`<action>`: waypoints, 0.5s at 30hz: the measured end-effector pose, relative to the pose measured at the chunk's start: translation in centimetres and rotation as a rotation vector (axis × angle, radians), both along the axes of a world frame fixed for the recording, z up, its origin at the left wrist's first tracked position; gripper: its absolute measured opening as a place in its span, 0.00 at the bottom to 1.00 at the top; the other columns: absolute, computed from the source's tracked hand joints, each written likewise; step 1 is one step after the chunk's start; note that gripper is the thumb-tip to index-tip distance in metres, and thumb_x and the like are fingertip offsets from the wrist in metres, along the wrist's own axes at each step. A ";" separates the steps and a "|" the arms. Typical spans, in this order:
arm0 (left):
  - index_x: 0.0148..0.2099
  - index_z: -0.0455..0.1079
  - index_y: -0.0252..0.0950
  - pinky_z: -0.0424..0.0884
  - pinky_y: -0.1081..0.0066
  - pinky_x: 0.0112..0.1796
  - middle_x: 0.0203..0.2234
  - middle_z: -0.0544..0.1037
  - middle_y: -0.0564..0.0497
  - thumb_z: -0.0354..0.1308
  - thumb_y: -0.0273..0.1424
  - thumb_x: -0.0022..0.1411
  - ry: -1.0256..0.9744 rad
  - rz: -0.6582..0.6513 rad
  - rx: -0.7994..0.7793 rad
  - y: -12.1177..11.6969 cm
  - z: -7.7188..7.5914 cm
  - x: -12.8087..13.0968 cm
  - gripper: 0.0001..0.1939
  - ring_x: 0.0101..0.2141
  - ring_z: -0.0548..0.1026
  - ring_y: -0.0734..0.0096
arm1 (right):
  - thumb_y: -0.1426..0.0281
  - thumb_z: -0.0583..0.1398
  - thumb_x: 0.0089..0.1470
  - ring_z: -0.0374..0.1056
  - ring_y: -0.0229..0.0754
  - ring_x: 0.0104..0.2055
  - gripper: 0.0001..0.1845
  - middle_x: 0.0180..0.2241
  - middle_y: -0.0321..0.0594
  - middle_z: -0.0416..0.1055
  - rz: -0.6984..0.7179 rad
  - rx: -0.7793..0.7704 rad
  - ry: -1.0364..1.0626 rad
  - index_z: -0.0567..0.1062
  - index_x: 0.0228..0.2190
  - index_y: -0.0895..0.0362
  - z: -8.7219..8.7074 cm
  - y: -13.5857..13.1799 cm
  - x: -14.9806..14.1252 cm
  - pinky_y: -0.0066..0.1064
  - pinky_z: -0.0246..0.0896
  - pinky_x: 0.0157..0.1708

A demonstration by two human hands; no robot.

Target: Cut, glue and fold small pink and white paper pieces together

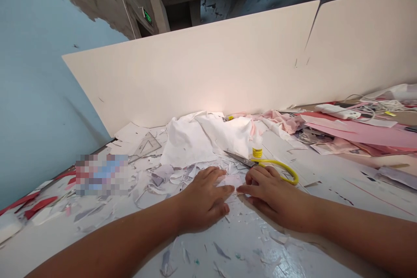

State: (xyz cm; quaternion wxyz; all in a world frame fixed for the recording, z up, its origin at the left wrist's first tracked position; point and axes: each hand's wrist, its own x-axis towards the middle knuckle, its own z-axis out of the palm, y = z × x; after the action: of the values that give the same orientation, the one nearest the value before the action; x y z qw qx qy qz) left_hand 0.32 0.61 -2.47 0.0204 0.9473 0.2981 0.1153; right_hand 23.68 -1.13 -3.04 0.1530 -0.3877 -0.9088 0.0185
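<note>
The left hand point(202, 197) and the right hand point(273, 195) lie flat and open, holding nothing, on a pale pink sheet point(230, 180) on the white table point(228, 243). Just beside the right hand are yellow-handled scissors point(260, 163), then a yellow thread spool point(257, 152) and crumpled white cloth point(202, 139).

White table point(325, 186) strewn with paper scraps point(182, 178), crumpled white fabric point(205, 139), yellow-handled scissors point(257, 163), plastic set square point(146, 147).

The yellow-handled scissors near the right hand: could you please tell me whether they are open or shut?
Shut: the scissors show their steel blades closed together into one narrow point.
</note>
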 end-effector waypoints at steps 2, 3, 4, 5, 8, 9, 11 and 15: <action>0.53 0.62 0.41 0.51 0.55 0.54 0.55 0.58 0.43 0.46 0.38 0.60 -0.004 -0.003 0.009 0.0 -0.1 -0.1 0.20 0.55 0.52 0.55 | 0.74 0.52 0.51 0.58 0.46 0.41 0.20 0.36 0.42 0.63 -0.008 0.000 0.003 0.69 0.45 0.46 0.0 0.0 0.0 0.45 0.49 0.43; 0.53 0.62 0.41 0.50 0.55 0.54 0.55 0.58 0.43 0.46 0.38 0.60 -0.004 -0.005 0.014 -0.1 -0.1 -0.1 0.20 0.55 0.52 0.56 | 0.74 0.52 0.51 0.58 0.46 0.41 0.20 0.36 0.42 0.63 -0.010 0.000 0.004 0.69 0.45 0.45 0.0 0.0 0.0 0.44 0.50 0.43; 0.53 0.63 0.41 0.50 0.55 0.54 0.55 0.59 0.44 0.46 0.37 0.60 -0.003 -0.009 0.019 -0.1 -0.1 -0.2 0.19 0.55 0.52 0.56 | 0.74 0.52 0.51 0.58 0.46 0.40 0.20 0.36 0.42 0.63 -0.011 0.002 0.004 0.69 0.45 0.45 0.0 0.0 -0.1 0.44 0.50 0.43; 0.52 0.63 0.41 0.50 0.55 0.55 0.54 0.59 0.44 0.47 0.37 0.60 -0.001 -0.013 0.021 -0.1 0.0 -0.2 0.19 0.55 0.52 0.56 | 0.74 0.52 0.51 0.58 0.46 0.40 0.20 0.36 0.43 0.63 -0.009 0.004 0.001 0.70 0.44 0.45 0.0 0.0 -0.1 0.44 0.50 0.42; 0.50 0.65 0.41 0.51 0.55 0.54 0.54 0.60 0.44 0.46 0.36 0.60 -0.003 -0.021 0.018 -0.2 0.1 -0.1 0.17 0.55 0.53 0.55 | 0.74 0.52 0.52 0.58 0.46 0.40 0.19 0.36 0.42 0.63 -0.007 0.011 -0.007 0.70 0.44 0.45 0.1 0.0 -0.2 0.45 0.50 0.43; 0.50 0.65 0.41 0.51 0.54 0.54 0.54 0.60 0.44 0.46 0.37 0.60 -0.007 -0.023 0.017 -0.2 0.1 -0.1 0.17 0.55 0.53 0.55 | 0.74 0.52 0.52 0.58 0.46 0.40 0.19 0.36 0.42 0.63 -0.008 0.013 -0.009 0.70 0.43 0.44 0.1 0.0 -0.2 0.45 0.50 0.43; 0.50 0.65 0.41 0.52 0.54 0.53 0.54 0.60 0.44 0.46 0.37 0.60 -0.011 -0.023 0.015 -0.1 0.1 -0.1 0.17 0.55 0.53 0.55 | 0.74 0.52 0.52 0.58 0.47 0.40 0.19 0.36 0.42 0.63 -0.010 0.016 -0.012 0.70 0.44 0.44 0.1 0.0 -0.1 0.45 0.50 0.42; 0.53 0.63 0.40 0.52 0.53 0.53 0.54 0.59 0.43 0.47 0.38 0.59 -0.009 -0.003 0.011 -0.1 0.0 0.0 0.20 0.55 0.53 0.54 | 0.75 0.51 0.52 0.58 0.47 0.41 0.23 0.37 0.43 0.62 -0.004 0.022 -0.016 0.67 0.48 0.43 0.0 0.0 0.0 0.45 0.51 0.42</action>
State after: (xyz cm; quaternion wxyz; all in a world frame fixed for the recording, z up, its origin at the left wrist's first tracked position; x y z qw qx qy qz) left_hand 0.32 0.49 -2.45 0.0165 0.9473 0.2961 0.1212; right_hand 23.66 -1.13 -3.01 0.1499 -0.3881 -0.9093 0.0051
